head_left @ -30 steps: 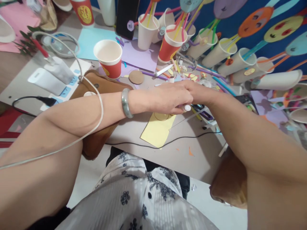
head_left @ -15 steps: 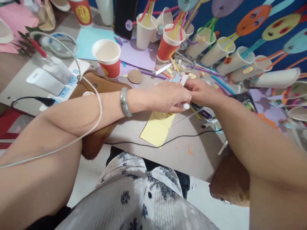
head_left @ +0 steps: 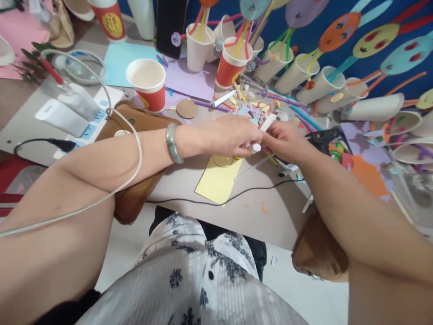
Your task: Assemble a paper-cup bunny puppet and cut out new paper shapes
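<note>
My left hand, with a grey-green bangle on its wrist, is closed around a white pen-like object, whose rounded end pokes out below the fingers. My right hand meets its fingertips and pinches the base of a flat white piece that sticks up between the hands. Whether the two white parts belong together is hidden by the fingers. Beneath my left hand lies yellow paper with a circle drawn on it. A brown round disc and a white marker lie behind.
A red and white cup stands at the back left, near a power strip with chargers. Bunny-faced crafts in paper cups line the back. A white cable crosses my left arm; a black cable crosses the table's front.
The view has shifted slightly right. Both hands remain together, and the white piece between them shows longer and tilts more to the right.
</note>
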`<state>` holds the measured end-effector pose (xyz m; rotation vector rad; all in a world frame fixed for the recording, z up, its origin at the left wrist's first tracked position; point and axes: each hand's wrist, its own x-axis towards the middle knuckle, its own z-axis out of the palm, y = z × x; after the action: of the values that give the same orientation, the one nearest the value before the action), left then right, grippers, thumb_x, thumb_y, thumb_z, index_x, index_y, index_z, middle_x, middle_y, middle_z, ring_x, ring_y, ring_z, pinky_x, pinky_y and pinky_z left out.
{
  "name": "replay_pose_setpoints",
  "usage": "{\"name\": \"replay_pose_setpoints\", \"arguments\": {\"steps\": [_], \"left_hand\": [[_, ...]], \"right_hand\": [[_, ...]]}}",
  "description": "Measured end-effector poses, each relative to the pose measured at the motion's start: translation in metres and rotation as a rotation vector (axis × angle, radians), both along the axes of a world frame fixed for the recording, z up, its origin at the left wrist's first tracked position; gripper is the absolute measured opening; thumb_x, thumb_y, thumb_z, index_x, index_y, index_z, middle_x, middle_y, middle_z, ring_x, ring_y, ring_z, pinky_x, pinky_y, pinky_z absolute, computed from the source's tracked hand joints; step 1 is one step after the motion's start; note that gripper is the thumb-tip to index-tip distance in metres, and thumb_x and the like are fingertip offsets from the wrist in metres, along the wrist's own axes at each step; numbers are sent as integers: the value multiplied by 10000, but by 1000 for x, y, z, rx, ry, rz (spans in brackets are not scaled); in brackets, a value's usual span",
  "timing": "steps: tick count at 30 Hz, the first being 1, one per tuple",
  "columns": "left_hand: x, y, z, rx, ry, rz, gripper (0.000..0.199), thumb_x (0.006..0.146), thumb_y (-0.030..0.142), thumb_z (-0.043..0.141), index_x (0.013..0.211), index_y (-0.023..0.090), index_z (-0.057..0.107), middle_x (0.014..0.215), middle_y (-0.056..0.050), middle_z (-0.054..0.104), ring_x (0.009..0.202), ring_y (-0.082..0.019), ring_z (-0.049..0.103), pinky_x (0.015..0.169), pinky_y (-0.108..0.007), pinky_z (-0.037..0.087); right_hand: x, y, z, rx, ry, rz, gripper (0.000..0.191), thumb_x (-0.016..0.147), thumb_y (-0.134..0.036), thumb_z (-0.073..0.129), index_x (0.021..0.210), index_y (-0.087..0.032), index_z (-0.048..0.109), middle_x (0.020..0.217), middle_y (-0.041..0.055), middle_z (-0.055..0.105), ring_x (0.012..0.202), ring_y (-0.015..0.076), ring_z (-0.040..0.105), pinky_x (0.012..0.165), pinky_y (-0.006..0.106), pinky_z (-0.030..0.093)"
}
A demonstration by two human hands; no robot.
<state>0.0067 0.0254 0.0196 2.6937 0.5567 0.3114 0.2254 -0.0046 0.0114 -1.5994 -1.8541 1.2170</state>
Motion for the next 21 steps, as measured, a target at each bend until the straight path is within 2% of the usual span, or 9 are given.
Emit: {"name": "replay_pose_setpoints", "arguments": {"steps": [3,6,8,10,13,15,18,21], "left_hand": [[-1,0,-1,-14,-19,-19,145,897,238,650,950,222,785,807,-34,758,898,-209,702,803,-316,440],[-1,2,-2,-36,-72,-29,132,887,237,663,934,206,782,772,-28,739,858,-197,697,785,-306,445],[-2,4,0,-71,-105,-28,119,861,228,684,922,195,781,746,-19,723,827,-187,690,777,-301,451],[-3,6,5,-118,-137,-17,110,830,209,703,910,185,775,720,-10,706,786,-173,676,763,-298,457],[-6,9,11,-190,-188,11,94,806,191,711,884,172,758,672,6,669,708,-147,638,720,-291,453],[-7,9,12,-220,-214,16,74,784,176,713,853,171,740,644,18,646,666,-133,611,692,-284,446],[-8,8,10,-228,-238,2,65,754,158,719,815,179,715,630,29,637,639,-124,594,670,-277,436],[-7,7,7,-234,-236,-35,52,755,158,718,798,184,702,628,28,639,643,-126,606,664,-276,433]], "right_hand": [[11,-9,-6,90,33,-106,461,924,-552,797,684,-200,618,446,-58,528,383,71,407,435,278,269],[17,-19,-14,347,199,-314,556,774,-711,863,728,-205,637,470,-45,561,361,76,391,404,287,260],[15,-29,-19,513,336,-467,605,672,-741,915,780,-208,650,512,-38,612,351,78,391,379,281,265],[9,-42,-23,587,374,-531,579,702,-706,922,846,-205,671,586,-14,684,368,91,454,378,270,315],[1,-62,-32,590,266,-420,440,928,-631,776,1025,-207,712,734,34,772,449,127,598,440,274,440],[-1,-71,-40,609,173,-315,382,1026,-594,657,1141,-236,717,796,43,793,467,142,625,475,295,485],[0,-78,-49,697,28,-185,285,1087,-495,571,1232,-287,702,868,49,810,511,170,652,539,336,538],[3,-80,-51,817,-92,-85,217,1096,-361,555,1257,-290,682,911,60,816,667,210,744,681,371,607]]}}
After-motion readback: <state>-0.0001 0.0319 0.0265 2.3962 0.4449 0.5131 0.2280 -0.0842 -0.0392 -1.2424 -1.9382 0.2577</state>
